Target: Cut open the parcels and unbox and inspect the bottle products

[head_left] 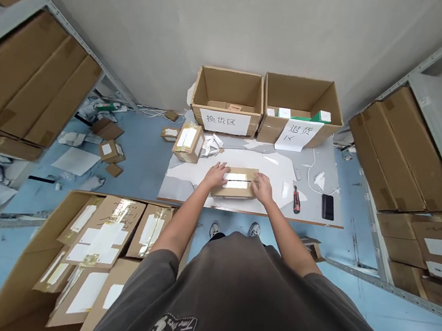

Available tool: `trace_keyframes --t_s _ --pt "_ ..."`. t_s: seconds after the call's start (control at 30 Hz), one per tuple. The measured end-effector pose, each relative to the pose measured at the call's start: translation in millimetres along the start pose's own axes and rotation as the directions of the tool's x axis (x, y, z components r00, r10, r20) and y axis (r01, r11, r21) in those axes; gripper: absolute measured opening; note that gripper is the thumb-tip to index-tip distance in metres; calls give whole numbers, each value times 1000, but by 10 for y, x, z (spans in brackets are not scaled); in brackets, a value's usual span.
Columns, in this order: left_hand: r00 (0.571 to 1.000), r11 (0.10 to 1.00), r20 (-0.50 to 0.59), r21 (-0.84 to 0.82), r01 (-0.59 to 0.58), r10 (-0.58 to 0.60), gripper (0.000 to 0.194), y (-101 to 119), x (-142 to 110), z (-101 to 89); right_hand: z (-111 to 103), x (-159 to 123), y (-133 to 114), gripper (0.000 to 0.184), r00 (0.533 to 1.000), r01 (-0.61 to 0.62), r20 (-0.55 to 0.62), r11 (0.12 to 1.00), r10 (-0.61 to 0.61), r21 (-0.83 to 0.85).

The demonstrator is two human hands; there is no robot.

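A small cardboard box (pixel 237 192) lies on the table before me, with white labels and a dark slit running along its top. My left hand (pixel 216 175) grips the box's left end, fingers reaching over its top edge. At the opposite end, my right hand (pixel 262 187) has its fingers bent around the edge near the slit. What the fingertips press on there is partly hidden. To the right, a red and black utility knife (pixel 296 200) rests on the table, apart from my hand.
Two open cartons with handwritten signs, one left (pixel 198 94) and one right (pixel 334 107), stand at the table's back. A taped box (pixel 188 143), crumpled paper (pixel 211 145) and a black phone (pixel 327 207) share the table (pixel 318 174). A large carton (pixel 22 263) of parcels stands left; shelves flank both sides.
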State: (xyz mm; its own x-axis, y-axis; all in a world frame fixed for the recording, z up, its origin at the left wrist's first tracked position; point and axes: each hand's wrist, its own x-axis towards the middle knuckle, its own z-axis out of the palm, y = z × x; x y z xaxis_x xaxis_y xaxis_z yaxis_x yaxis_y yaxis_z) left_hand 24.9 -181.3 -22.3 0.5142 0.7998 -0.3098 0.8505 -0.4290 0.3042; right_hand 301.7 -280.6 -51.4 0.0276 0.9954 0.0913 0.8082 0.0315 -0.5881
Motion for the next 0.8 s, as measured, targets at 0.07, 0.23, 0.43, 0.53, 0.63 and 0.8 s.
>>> trace_keyframes --t_s 0.07,0.23,0.43,0.53,0.63,0.8 --pt "1000 1000 -2 -8 -2 2 72 -29 23 22 49 -23 -50 51 999 -11 50 998 14 -59" --pt "998 999 56 50 19 -22 80 -8 167 -3 159 -82 -200 52 986 35 168 983 -4 -182" --pt "995 994 76 92 58 -65 64 118 123 27 284 -169 -413 65 952 92 306 943 11 -319" --pt "987 987 50 62 151 -154 61 248 25 84 339 -182 -469 69 946 97 321 924 30 -371" --pt "969 970 24 -1 244 -244 63 413 -63 123 373 -172 -485 75 946 105 323 915 29 -389" --pt "947 940 24 -114 322 -321 68 655 -177 151 412 -142 -511 69 941 136 338 914 1 -382"
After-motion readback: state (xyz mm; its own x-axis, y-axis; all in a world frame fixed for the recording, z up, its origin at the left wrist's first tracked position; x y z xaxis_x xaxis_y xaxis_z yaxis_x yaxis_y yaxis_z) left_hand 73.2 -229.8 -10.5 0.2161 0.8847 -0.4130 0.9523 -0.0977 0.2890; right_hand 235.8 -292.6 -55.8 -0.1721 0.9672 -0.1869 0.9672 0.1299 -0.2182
